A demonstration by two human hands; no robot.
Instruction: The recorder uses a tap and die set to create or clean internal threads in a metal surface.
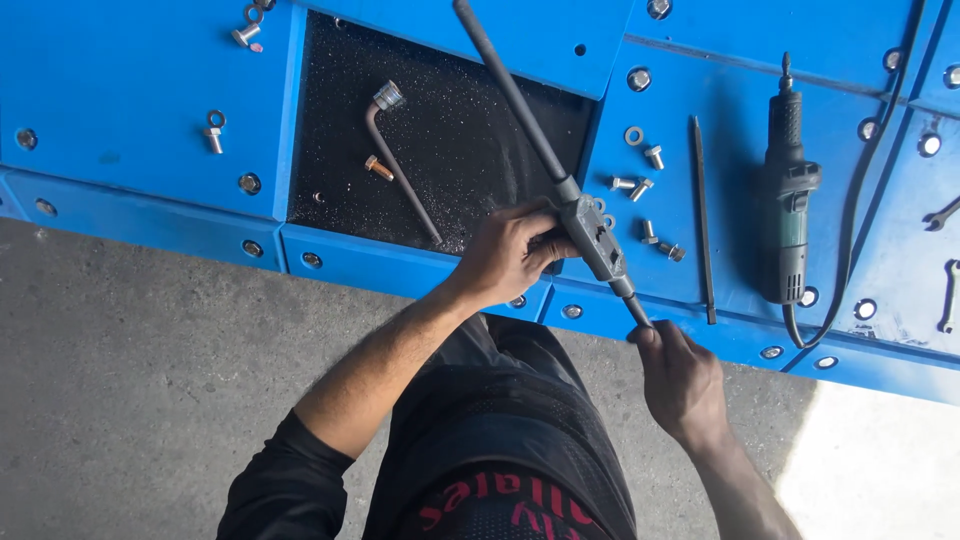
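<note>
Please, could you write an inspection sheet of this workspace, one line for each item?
Surface: blue metal panels with bolt heads along the edges; one black gritty recess.
Job's things: long dark tap wrench lying across a panel edge.
Clutter: bent L-shaped rod and a copper-coloured bolt in the recess; loose bolts and washers; thin dark rod; green die grinder; spanners at the right edge.
Hands: left hand grips the wrench body; right hand holds its near handle end.
Cables: black cord from the grinder, running up over the panels.
Surroundings: grey concrete floor.
</note>
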